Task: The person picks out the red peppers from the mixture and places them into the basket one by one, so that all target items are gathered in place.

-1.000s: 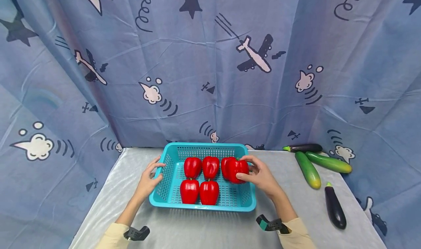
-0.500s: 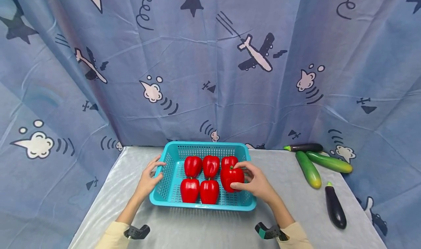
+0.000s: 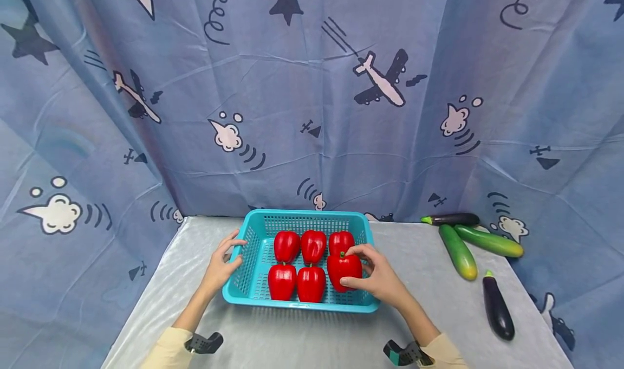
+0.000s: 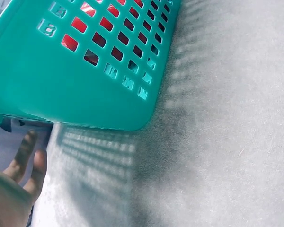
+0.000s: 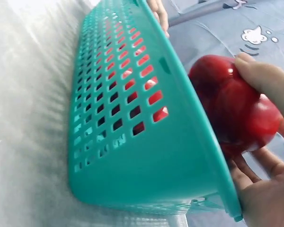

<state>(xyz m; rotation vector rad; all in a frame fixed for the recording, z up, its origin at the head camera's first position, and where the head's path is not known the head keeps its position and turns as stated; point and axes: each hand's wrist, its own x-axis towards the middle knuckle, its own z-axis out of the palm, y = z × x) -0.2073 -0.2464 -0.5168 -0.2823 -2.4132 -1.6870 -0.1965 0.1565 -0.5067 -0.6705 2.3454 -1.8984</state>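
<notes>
My right hand grips a red bell pepper between thumb and fingers, at the right side of a turquoise plastic basket. The pepper's green stem faces up in the head view, while the right wrist view shows this bell pepper just past the basket's rim. On the basket's left rim, my left hand holds on with index finger and thumb over the edge; its other fingers spread outside the wall. Several more red bell peppers sit inside in two rows.
On the right of the white-covered table lie two green-yellow cucumber-like vegetables, a dark eggplant and another eggplant farther back. A blue patterned curtain hangs behind the table and along its sides.
My right hand has brought the bell pepper left and toward the front of the basket, uncovering the back-right pepper. The left hand stays at the left rim.
</notes>
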